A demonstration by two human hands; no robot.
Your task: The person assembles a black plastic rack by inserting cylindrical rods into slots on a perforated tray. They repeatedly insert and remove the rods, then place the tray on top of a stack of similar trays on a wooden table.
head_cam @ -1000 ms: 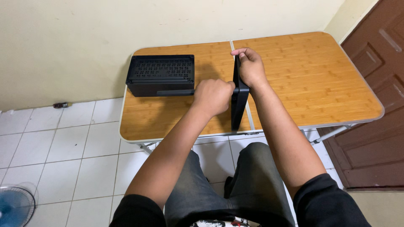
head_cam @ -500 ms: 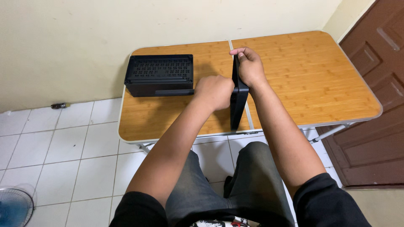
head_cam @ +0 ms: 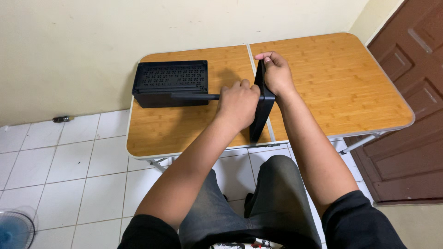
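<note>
My right hand (head_cam: 277,74) grips the far top edge of a flat black panel (head_cam: 261,121) that stands on its edge on the wooden table (head_cam: 341,87), near the table's middle seam. My left hand (head_cam: 239,102) is closed against the panel's left face, around the end of a thin black strip (head_cam: 196,97) that runs left toward a black perforated box (head_cam: 170,83). The box rests at the table's far left. Whether the strip is joined to the panel is hidden by my left hand.
A cream wall runs behind the table. A dark brown door (head_cam: 406,115) stands at the right. White floor tiles lie to the left, with a small dark object (head_cam: 62,119) by the wall and a fan (head_cam: 14,230) at the bottom left. My knees sit under the table's near edge.
Both hands stay on the upright panel. My left hand has shifted slightly toward it, and the thin black strip now shows between that hand and the box.
</note>
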